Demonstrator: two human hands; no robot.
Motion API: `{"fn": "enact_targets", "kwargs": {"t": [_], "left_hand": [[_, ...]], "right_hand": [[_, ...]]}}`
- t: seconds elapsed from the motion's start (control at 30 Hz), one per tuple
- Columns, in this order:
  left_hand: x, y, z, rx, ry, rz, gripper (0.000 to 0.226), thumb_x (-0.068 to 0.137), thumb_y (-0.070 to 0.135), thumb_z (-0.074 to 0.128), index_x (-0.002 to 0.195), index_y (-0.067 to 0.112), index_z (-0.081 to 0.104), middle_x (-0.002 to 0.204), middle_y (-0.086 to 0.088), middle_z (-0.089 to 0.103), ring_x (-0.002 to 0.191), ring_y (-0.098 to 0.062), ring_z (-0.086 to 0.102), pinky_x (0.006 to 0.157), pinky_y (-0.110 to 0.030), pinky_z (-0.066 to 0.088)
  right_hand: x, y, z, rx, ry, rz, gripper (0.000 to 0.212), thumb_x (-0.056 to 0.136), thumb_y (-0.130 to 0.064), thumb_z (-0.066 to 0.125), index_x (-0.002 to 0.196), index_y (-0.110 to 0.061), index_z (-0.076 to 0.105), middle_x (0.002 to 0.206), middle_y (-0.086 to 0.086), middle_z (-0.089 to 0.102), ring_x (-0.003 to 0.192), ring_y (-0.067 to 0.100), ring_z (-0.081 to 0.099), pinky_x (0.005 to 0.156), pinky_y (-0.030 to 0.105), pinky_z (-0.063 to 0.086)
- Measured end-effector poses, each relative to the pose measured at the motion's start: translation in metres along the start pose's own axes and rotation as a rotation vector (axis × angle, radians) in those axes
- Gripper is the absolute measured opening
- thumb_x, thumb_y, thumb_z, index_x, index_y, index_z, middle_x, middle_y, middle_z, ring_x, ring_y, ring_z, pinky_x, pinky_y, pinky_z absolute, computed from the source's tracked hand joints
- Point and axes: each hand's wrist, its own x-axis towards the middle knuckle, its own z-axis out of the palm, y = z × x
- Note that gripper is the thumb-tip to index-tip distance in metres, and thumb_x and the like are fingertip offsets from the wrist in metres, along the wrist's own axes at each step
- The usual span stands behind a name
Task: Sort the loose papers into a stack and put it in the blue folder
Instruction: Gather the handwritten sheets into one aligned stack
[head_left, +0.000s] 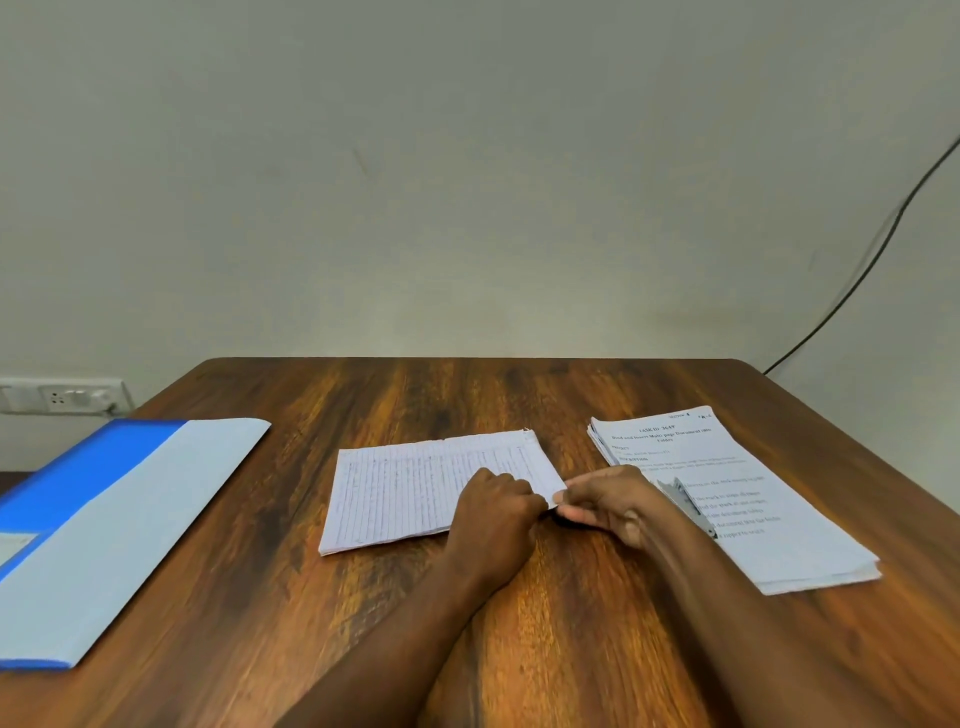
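counter (519, 623): brown wood, w/ a pale wall behind it.
lined papers (415, 483): small pile of hand-written sheets, flat on the counter, about in the middle. Both hands meet at its right near corner.
left hand (498, 514): lies on the right near part of the lined papers. Its fingers (511, 486) are curled in like a loose fist. They press on the sheets by the corner. Can't tell if they pinch the paper or just hold it down.
right hand (613, 501): right beside the left hand, at the same corner. Thumb & fingers (576, 514) are closed on the paper edge, a small pinch.
printed stack (769, 519): bigger pile of typed pages, on the right side of the counter, turned a bit. Edges not all even. The right wrist covers part of its left edge.
metal clip thing (688, 501): small, grey & shiny, lies on the printed stack near the right wrist. Too blurry to say just what it is.
blue folder (104, 519): on the left side of the counter, well apart from both piles. Lies flat, w/ a pale flap on top & bright blue at the far left edge. Part goes out of view.
wall socket (62, 397): white, low on the wall at left.
black cable (857, 270): runs down the wall at right.
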Motion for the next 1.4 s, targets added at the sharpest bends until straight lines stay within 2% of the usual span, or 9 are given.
{"fn": "enact_targets", "kwargs": {"t": [0.1,0.2,0.3,0.37,0.5,0.77,0.87,1.07,1.4], "left_hand": [[-0.001,-0.001,0.002,-0.003,0.004,-0.004,0.022,0.099,0.027,0.063,0.094,0.026,0.084,0.079,0.005,0.076,0.071,-0.011,0.063,0.068,-0.031,0.041],[-0.002,-0.002,0.004,-0.060,0.018,-0.019,0.019,0.099,0.027,0.067,0.107,0.027,0.084,0.089,0.006,0.080,0.078,-0.010,0.070,0.075,-0.030,0.050],[-0.002,-0.003,0.006,-0.082,0.034,-0.014,0.018,0.099,0.025,0.069,0.109,0.027,0.084,0.092,0.007,0.081,0.080,-0.011,0.072,0.077,-0.028,0.051],[-0.002,-0.002,0.005,-0.092,0.038,-0.005,0.017,0.097,0.023,0.071,0.107,0.026,0.084,0.089,0.006,0.080,0.078,-0.011,0.071,0.074,-0.025,0.046],[-0.002,-0.001,0.004,-0.094,0.048,0.012,0.015,0.094,0.021,0.076,0.105,0.025,0.085,0.086,0.006,0.080,0.075,-0.011,0.070,0.073,-0.023,0.037],[-0.003,0.001,0.002,-0.111,0.045,0.021,0.016,0.097,0.023,0.072,0.106,0.025,0.084,0.086,0.006,0.080,0.074,-0.010,0.069,0.074,-0.023,0.035],[-0.004,0.001,0.003,-0.097,0.053,-0.004,0.018,0.099,0.026,0.068,0.108,0.026,0.084,0.091,0.006,0.080,0.078,-0.010,0.069,0.077,-0.022,0.034],[-0.001,0.005,-0.002,-0.041,0.034,-0.054,0.017,0.099,0.024,0.068,0.096,0.025,0.085,0.077,0.006,0.076,0.069,-0.010,0.064,0.075,-0.025,0.032],[0.000,0.007,-0.008,0.083,0.031,-0.056,0.022,0.093,0.016,0.071,0.073,0.022,0.077,0.061,0.004,0.062,0.058,-0.011,0.051,0.066,-0.030,0.032]], "right_hand": [[-0.012,0.000,-0.002,-0.172,0.110,-0.086,0.013,0.082,0.002,0.084,0.093,0.004,0.078,0.088,0.018,0.080,0.074,0.026,0.080,0.062,0.030,0.064],[-0.019,-0.001,-0.021,-0.571,0.429,-0.376,0.012,0.086,-0.021,0.085,0.082,-0.012,0.079,0.074,0.007,0.079,0.061,0.021,0.074,0.060,0.027,0.057],[-0.025,-0.005,-0.049,-0.884,0.760,-0.560,0.024,0.084,-0.036,0.086,0.098,-0.018,0.077,0.102,0.005,0.080,0.079,0.018,0.072,0.068,0.024,0.048],[-0.026,-0.003,-0.070,-1.004,0.810,-0.522,0.043,0.080,-0.050,0.086,0.107,-0.020,0.072,0.110,0.004,0.076,0.087,0.021,0.071,0.065,0.025,0.044],[-0.032,0.005,-0.090,-1.191,0.733,-0.285,0.060,0.067,-0.073,0.082,0.098,-0.027,0.060,0.098,-0.001,0.069,0.079,0.017,0.064,0.055,0.026,0.038],[-0.026,0.011,-0.090,-1.008,0.650,-0.232,0.037,0.076,-0.049,0.089,0.086,-0.021,0.067,0.082,-0.002,0.072,0.064,0.017,0.068,0.054,0.026,0.042],[-0.026,0.006,-0.078,-0.871,0.565,-0.299,0.031,0.077,-0.045,0.090,0.072,-0.018,0.075,0.067,-0.001,0.073,0.061,0.018,0.071,0.058,0.033,0.058],[-0.052,-0.009,-0.034,-0.236,-0.047,0.014,0.049,0.069,-0.020,0.096,0.104,0.008,0.076,0.087,0.019,0.078,0.072,0.024,0.075,0.058,0.033,0.062],[-0.029,0.001,-0.013,-0.137,-0.167,0.075,0.047,0.072,-0.020,0.093,0.106,0.006,0.074,0.084,0.017,0.074,0.067,0.022,0.072,0.055,0.032,0.062]]}}
